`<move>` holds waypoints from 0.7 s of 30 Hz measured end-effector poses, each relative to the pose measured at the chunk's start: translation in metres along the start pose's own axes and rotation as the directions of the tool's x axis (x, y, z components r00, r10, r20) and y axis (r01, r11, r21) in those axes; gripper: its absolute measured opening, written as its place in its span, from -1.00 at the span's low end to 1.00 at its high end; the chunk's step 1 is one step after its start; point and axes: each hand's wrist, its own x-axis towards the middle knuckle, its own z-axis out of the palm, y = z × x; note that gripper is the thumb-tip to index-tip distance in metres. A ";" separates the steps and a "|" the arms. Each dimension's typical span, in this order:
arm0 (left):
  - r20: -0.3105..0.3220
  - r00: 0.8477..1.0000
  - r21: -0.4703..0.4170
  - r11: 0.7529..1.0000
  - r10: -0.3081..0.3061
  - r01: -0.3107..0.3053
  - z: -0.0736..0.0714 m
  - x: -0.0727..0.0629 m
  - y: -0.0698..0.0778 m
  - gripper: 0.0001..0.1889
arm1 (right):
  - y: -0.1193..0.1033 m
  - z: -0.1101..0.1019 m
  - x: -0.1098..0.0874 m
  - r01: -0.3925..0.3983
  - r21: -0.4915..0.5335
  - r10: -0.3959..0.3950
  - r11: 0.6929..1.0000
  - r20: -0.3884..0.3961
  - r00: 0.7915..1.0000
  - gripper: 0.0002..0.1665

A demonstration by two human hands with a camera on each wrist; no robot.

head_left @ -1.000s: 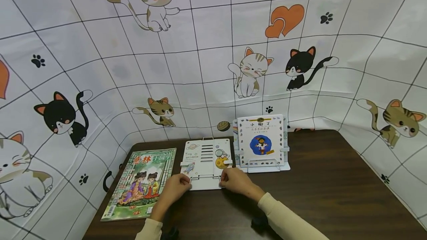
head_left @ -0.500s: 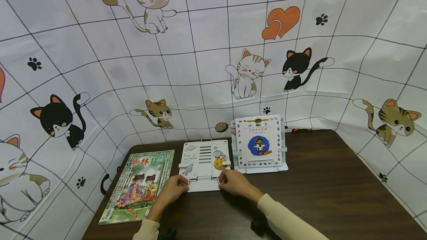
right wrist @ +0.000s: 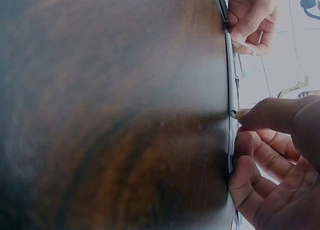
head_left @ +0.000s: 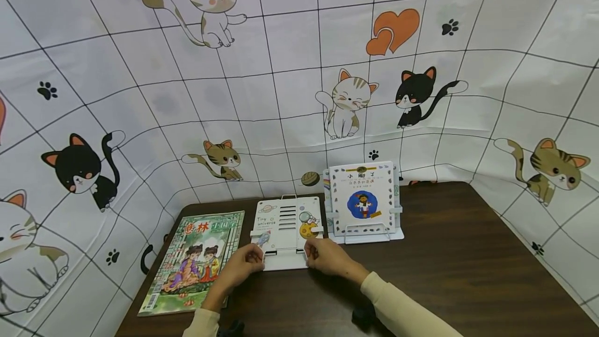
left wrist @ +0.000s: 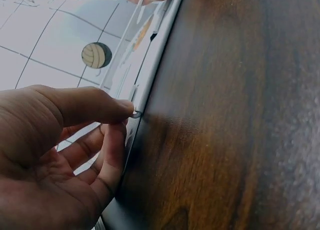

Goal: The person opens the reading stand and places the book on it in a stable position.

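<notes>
A white book stand point(head_left: 267, 233) with slots and "Tiny universe" printing leans back at the middle of the table. Near the left end of its front base, my left hand point(head_left: 239, 268) pinches a wire page holder point(left wrist: 136, 113) between thumb and forefinger. At the right end my right hand point(head_left: 329, 257) does likewise, its thumb point(right wrist: 272, 113) at the wire's end by the base edge. The other fingers of both hands curl loosely. Parts of the wire are hidden behind the fingertips.
A colourful magazine point(head_left: 192, 264) lies flat on the left. Right of the slotted stand, a second stand holds a white picture book point(head_left: 362, 181) upright. The dark wooden table point(head_left: 449, 264) ends at a cat-printed curtain point(head_left: 262, 92) behind.
The head view has shifted slightly, and the left forearm has moved a little to the left. Both hands keep their pinch at the base's two ends, and the stand stays in place.
</notes>
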 end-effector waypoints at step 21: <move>0.047 0.996 0.011 0.997 0.077 -0.078 -0.002 -0.002 0.001 -0.88 | -0.015 0.010 -0.006 0.102 -0.170 -0.118 0.980 -0.088 0.989 -0.71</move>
